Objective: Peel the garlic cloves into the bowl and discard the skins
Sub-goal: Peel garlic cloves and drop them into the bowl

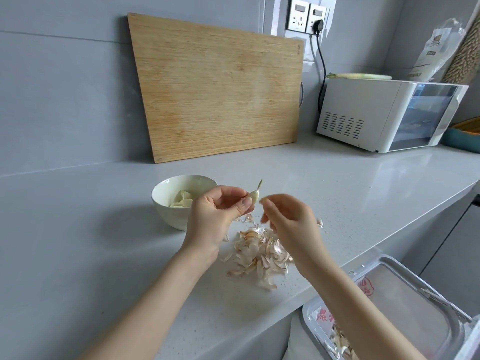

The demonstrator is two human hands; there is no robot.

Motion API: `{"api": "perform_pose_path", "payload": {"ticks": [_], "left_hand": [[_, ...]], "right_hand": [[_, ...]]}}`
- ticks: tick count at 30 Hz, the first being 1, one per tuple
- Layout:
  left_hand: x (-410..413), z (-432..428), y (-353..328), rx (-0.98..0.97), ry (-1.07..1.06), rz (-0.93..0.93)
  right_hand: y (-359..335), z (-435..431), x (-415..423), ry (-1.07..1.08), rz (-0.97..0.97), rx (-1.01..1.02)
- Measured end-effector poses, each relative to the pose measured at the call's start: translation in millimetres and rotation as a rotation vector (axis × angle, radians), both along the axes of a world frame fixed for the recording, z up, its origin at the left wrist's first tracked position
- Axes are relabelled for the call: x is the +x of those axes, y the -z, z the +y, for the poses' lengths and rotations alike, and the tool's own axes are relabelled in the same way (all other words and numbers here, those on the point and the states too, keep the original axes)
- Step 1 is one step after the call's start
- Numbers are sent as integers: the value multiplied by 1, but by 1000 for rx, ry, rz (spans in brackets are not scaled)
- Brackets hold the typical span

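Observation:
My left hand [217, 213] pinches a pale garlic clove [255, 195] between thumb and fingertips, a thin strip of skin sticking up from its tip. My right hand [287, 219] hovers just right of the clove, blurred, its fingertips bunched; whether it holds a scrap of skin I cannot tell. A white bowl [166, 193] with several peeled cloves sits on the counter behind my left hand. A pile of papery garlic skins [257, 255] lies on the counter under and between my wrists.
A bin [405, 289] lined with a plastic bag stands below the counter edge at lower right, some skins inside. A wooden cutting board [215, 84] leans on the wall. A white appliance [384, 115] sits at the back right.

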State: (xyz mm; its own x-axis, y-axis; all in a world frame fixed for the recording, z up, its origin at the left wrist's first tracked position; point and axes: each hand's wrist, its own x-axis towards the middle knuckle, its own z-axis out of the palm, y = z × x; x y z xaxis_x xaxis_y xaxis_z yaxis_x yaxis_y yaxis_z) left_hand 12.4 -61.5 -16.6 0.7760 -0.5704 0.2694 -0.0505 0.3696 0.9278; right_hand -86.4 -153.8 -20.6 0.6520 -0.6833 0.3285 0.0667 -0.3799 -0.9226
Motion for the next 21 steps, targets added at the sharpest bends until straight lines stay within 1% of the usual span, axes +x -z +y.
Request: {"api": "perform_pose_path", "payload": {"ticks": [2, 4, 7, 9, 11, 14, 18, 21], "left_hand": [[0, 0, 0, 12, -4, -18], [-1, 0, 0, 30, 2, -53], [0, 1, 0, 58, 42, -74], [0, 2, -1, 60, 101, -48], [-1, 4, -2, 76, 174, -10], [-2, 4, -2, 133, 218, -21], [-2, 3, 1, 191, 175, -66], [-4, 2, 3, 221, 144, -119]], "right_hand": [[-2, 1, 1, -64, -84, 30], [-3, 2, 4, -68, -113, -8], [-8, 3, 5, -79, -89, 23], [-9, 1, 4, -153, -66, 100], [-9, -2, 3, -180, -62, 163], [-7, -3, 3, -109, -17, 173], [-4, -1, 7, 11, 86, 117], [-6, 0, 9, 31, 117, 212]]}}
